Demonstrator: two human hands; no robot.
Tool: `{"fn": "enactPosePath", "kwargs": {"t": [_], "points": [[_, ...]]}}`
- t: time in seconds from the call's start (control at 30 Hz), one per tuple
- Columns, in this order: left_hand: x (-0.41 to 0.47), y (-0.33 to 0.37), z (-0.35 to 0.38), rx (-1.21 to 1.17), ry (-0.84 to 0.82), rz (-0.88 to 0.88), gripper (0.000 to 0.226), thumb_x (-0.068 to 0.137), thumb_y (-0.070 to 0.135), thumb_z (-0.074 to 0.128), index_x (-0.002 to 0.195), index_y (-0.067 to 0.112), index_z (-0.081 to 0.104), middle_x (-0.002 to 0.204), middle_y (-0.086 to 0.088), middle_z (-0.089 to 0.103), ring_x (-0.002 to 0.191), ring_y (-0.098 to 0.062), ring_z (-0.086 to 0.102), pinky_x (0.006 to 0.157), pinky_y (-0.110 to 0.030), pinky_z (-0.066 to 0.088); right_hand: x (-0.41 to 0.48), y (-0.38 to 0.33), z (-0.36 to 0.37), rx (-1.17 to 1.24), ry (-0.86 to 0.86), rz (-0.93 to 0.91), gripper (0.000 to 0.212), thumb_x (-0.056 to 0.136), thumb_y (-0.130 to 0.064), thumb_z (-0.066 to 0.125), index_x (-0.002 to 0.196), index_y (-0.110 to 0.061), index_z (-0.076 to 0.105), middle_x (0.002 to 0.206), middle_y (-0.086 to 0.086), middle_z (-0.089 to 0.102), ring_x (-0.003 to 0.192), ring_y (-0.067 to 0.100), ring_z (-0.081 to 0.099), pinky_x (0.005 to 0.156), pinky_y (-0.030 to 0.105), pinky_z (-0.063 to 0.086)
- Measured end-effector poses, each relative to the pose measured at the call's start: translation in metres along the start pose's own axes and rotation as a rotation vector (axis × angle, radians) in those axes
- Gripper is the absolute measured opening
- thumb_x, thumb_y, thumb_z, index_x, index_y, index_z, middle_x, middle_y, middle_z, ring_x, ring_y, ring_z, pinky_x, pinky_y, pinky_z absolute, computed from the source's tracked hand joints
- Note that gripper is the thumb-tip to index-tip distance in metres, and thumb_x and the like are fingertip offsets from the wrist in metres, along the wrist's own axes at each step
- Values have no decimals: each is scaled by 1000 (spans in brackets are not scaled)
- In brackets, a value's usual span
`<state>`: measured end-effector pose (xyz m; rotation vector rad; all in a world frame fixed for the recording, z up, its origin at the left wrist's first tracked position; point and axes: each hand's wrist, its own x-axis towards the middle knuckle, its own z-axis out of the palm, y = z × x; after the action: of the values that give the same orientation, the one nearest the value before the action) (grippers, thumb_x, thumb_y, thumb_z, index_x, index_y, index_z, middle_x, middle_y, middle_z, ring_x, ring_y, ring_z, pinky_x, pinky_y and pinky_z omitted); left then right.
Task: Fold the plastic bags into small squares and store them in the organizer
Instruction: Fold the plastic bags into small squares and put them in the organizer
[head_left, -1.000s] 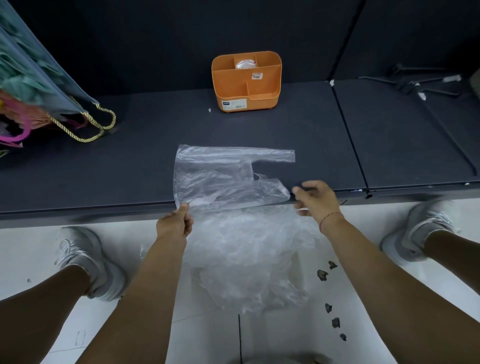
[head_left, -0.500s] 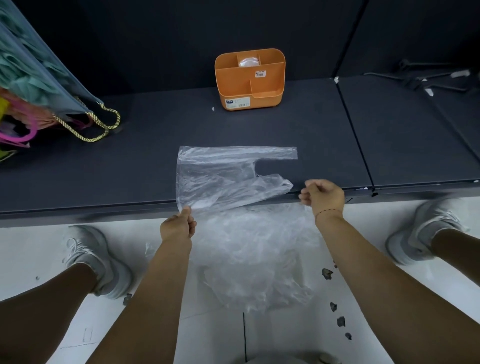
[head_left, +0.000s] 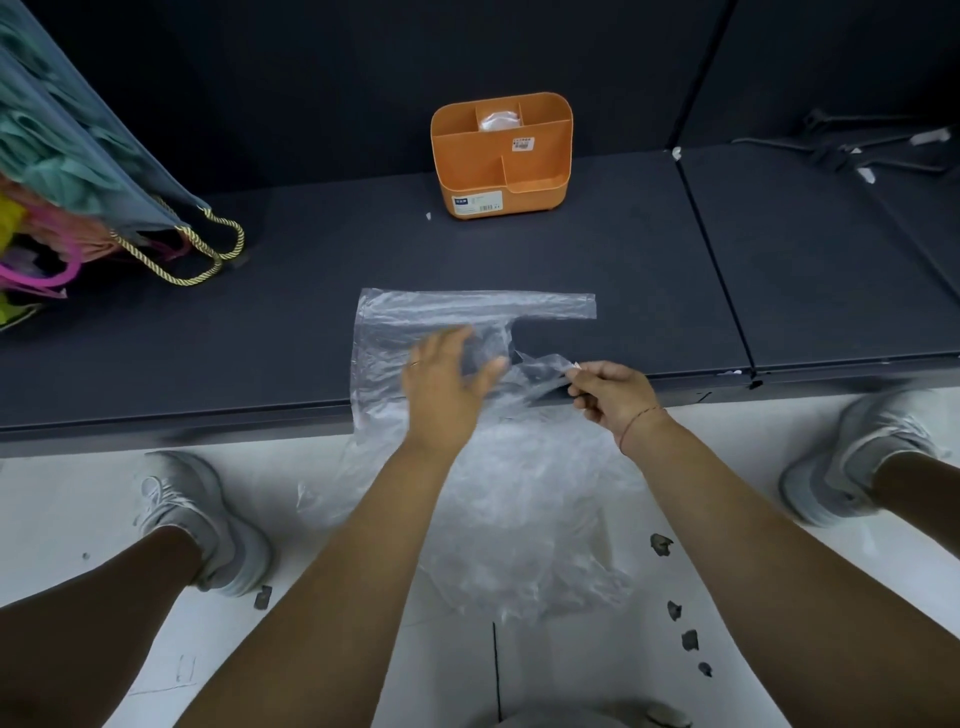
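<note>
- My right grip (head_left: 613, 397) pinches the near handle of the clear plastic bag (head_left: 395, 322) between the thumb and curled fingers, just above the front edge of the shelf.
- My left grip (head_left: 441, 376) holds nothing, with the fingers spread and loose. It is over the middle of the bag and blurred, so I cannot tell whether the palm touches the film.
- The bag lies mostly flat on the dark shelf (head_left: 260, 338). Its body is to the left, and its far handle stretches straight out to the right. Its near edge droops over the shelf front.
- Below that edge, between my forearms, a crumpled heap of clear plastic bags (head_left: 519, 530) lies on the white floor (head_left: 78, 509).
- The orange organizer (head_left: 498, 176) stands upright at the back of the shelf, well apart from the bag. Its back middle compartment holds a clear folded bag (head_left: 498, 123).
- At the far left of the shelf lies a grey-blue gift bag (head_left: 104, 135) with gold rope handles (head_left: 218, 249).
- My white sneakers (head_left: 208, 525) rest on the floor on either side, and small dark scraps (head_left: 662, 544) lie near my right forearm.
</note>
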<state>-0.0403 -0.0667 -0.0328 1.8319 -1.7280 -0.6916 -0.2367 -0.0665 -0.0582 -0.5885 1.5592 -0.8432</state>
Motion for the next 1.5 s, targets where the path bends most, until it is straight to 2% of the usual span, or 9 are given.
{"fn": "enactPosePath", "kwargs": {"t": [0.1,0.2,0.3,0.4,0.67,0.9,1.07,1.2,1.5], "points": [[16,23,18,-40,-302,76,54,89,49,64,135,23,56,138,3,54,134,-18,39,114,-41,27,-5,-1,-5,35,-55,-67,9,89,-13,67,81,-14,65,71,0,60,56,8,51,56,20,42],[23,28,26,-157,-383,21,26,89,40,70,107,21,70,109,6,69,111,-12,58,98,-31,44,-9,-7,-12,154,-168,-111,13,89,-15,66,77,-17,63,66,-5,56,60,9,50,59,21,43],[22,31,22,-262,-406,-31,18,92,29,68,91,12,71,90,1,70,86,-9,61,73,-13,44,-10,-15,-16,307,-327,-52,16,91,-30,59,92,-15,63,69,-5,55,61,9,49,59,20,46],[21,30,11,-345,-418,-88,17,92,28,68,94,12,72,91,2,70,85,-7,62,76,-14,44,-8,-21,-15,434,-464,45,30,92,-44,49,92,-16,61,73,-2,60,59,9,55,60,23,50],[24,25,-14,-561,-340,-210,7,93,22,67,87,21,70,81,8,67,72,-2,59,68,-6,46,-4,-21,-15,267,-498,-74,22,94,-3,52,113,-6,62,80,1,66,73,9,62,73,22,54],[23,22,-17,-571,-298,-211,10,92,22,68,89,13,71,82,5,70,67,5,62,68,-6,47,-21,-32,10,276,-608,17,33,85,-24,60,112,-5,64,100,7,62,61,5,55,62,20,52],[21,19,-19,-600,-275,-241,17,92,26,67,89,11,73,85,7,72,73,6,63,69,-4,46,-21,-28,16,144,-430,-72,3,86,-8,66,84,-7,68,88,11,65,55,7,46,57,20,47],[23,15,-26,-625,-247,-302,15,92,27,67,88,13,71,84,8,69,69,7,60,62,-3,44,-18,-27,6,99,-214,-144,8,85,0,69,80,-6,65,61,-1,64,53,10,51,55,21,50],[12,15,-21,-600,-286,-298,17,93,25,66,79,18,70,71,15,69,67,8,61,63,-3,45,-15,-30,14,202,27,-209,27,87,3,64,71,-12,49,62,5,60,50,12,53,53,22,51]]}}
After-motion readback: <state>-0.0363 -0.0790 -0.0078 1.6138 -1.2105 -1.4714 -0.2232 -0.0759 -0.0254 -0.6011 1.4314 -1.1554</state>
